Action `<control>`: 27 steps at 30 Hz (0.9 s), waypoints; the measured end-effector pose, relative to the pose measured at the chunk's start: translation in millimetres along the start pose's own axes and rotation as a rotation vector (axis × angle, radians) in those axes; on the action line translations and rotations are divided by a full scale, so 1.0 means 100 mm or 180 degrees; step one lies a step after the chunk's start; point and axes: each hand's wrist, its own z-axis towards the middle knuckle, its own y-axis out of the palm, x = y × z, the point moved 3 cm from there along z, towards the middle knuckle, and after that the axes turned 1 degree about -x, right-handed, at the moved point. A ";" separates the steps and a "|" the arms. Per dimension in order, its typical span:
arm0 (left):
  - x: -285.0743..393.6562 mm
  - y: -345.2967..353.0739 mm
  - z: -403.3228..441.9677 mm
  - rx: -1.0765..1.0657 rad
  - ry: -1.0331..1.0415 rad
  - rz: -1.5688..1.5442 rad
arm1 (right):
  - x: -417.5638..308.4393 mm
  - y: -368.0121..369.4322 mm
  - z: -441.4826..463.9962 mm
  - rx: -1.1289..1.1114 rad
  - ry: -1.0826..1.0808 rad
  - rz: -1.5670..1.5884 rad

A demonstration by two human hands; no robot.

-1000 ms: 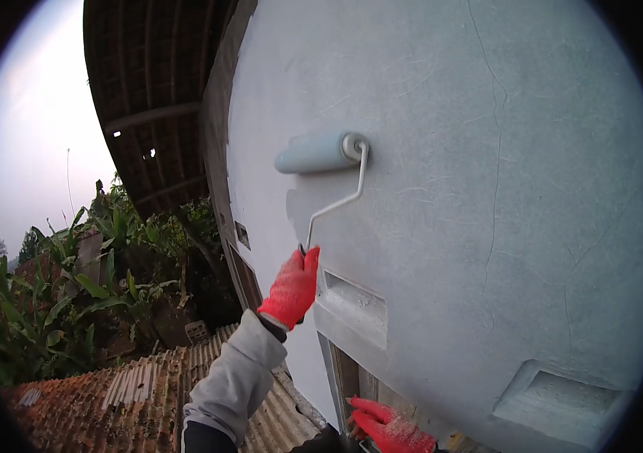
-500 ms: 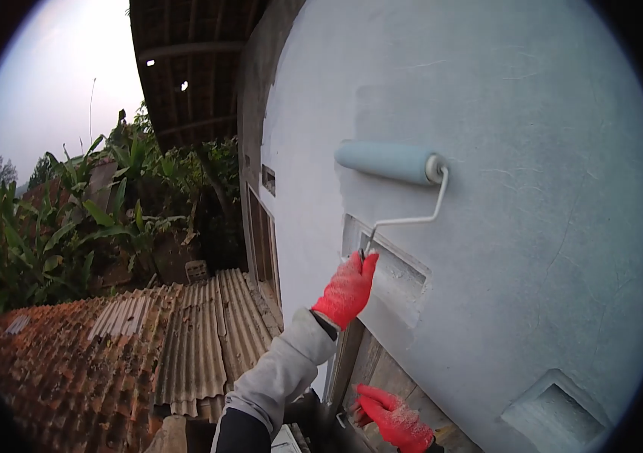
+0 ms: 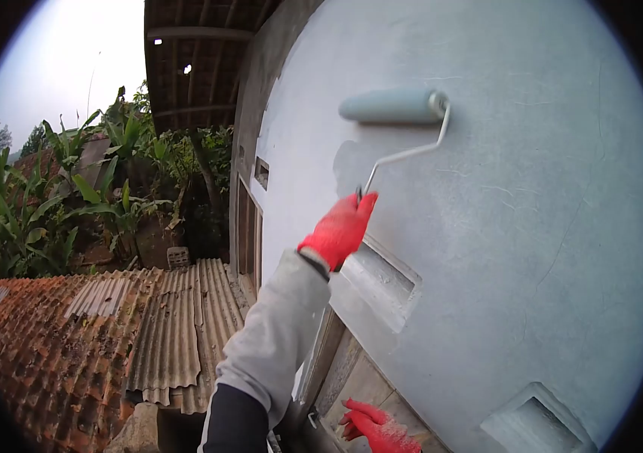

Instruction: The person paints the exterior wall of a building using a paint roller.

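Observation:
My left hand (image 3: 339,229), in a red glove, is wrapped round the handle of a paint roller. The roller's pale blue-grey sleeve (image 3: 389,106) lies against the wall (image 3: 487,249), roughly level, with its bent white frame running down to my fist. Wet-looking, darker paint surrounds it, and a paler patch lies to its left. Down at the bottom, my right hand (image 3: 378,429), also red-gloved, hangs in front of wooden boards (image 3: 359,370). Its fingers are loosely bent and apart, with nothing visible in them.
A recessed vent opening (image 3: 382,275) sits below my left hand, and another recess (image 3: 536,426) is at lower right. To the left lie a tiled roof (image 3: 50,355) and corrugated sheets (image 3: 167,340), with plants (image 3: 110,174) beyond. A roof overhang (image 3: 201,68) juts out above.
My left hand has pushed the roller up the wall. My right hand has shifted slightly down and left in the view, which has itself moved a little.

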 end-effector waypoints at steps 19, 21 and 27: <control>-1.00 0.09 -0.09 -0.0108 -0.0198 0.0270 | -0.44 0.52 0.31 -0.1205 0.1030 0.8731; -1.08 0.07 -0.35 -0.0285 -0.0446 0.0253 | -0.46 0.57 0.31 -0.1158 0.1135 0.9065; -0.41 -0.31 0.20 -0.0153 -0.0127 0.0365 | -0.40 0.33 0.63 -0.0335 -0.0012 0.8408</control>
